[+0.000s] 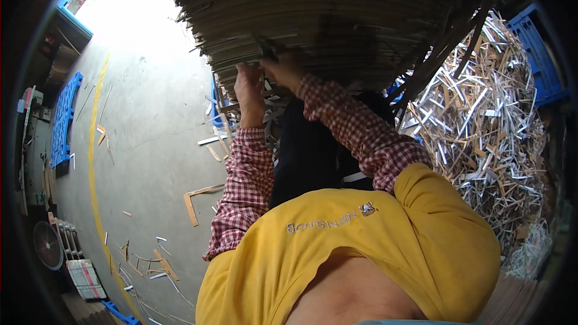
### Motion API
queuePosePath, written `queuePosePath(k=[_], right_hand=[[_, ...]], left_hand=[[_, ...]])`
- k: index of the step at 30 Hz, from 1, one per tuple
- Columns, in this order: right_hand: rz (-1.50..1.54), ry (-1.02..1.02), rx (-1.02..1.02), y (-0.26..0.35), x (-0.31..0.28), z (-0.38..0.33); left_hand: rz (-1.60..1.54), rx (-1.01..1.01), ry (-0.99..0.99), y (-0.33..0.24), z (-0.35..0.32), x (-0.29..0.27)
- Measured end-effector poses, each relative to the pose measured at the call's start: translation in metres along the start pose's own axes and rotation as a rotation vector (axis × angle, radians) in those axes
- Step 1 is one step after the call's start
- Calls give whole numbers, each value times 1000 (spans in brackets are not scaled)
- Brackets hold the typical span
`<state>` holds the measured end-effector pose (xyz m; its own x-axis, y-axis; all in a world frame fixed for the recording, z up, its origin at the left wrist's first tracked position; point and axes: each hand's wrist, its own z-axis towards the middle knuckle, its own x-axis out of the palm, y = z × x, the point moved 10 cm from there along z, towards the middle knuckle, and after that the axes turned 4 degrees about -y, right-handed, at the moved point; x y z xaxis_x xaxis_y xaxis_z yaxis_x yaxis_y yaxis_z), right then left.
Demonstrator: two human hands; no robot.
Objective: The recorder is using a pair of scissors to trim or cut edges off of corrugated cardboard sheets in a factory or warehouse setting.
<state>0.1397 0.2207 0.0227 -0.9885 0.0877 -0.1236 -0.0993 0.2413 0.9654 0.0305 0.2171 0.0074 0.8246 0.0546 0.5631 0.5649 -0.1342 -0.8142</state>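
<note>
A tall stack of brown cardboard sheets (pixel 313 0) fills the top middle, its layered, ragged edges facing me. My right hand (pixel 286 71) is closed around a dark tool (pixel 267 49), held against the stack's lower part. The tool's exact kind is lost in the shadow. Just left of it, my left hand (pixel 248 87) is at the stack's lower left edge, its fingers bent and apparently gripping the cardboard sheets there. The fingertips are partly hidden. The two hands are close together, and loose strips hang below them.
A large heap of white and brown cardboard strips (pixel 475 126) lies at the right, beside a blue plastic pallet (pixel 539 54). Another blue pallet (pixel 65 120) stands at the left, past a yellow floor line (pixel 91 144). Scraps (pixel 165 265) litter the grey floor. A round fan (pixel 48 245) sits at lower left.
</note>
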Motion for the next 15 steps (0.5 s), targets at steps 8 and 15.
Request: queuePosePath(k=[8,15], right_hand=[[-357,613,22,-35,61,-86],[-347,307,-233,30,51,16]], left_hand=[[-313,-173,-51,29,-42,-65],[-135,-43,-232,-15,9,-62]])
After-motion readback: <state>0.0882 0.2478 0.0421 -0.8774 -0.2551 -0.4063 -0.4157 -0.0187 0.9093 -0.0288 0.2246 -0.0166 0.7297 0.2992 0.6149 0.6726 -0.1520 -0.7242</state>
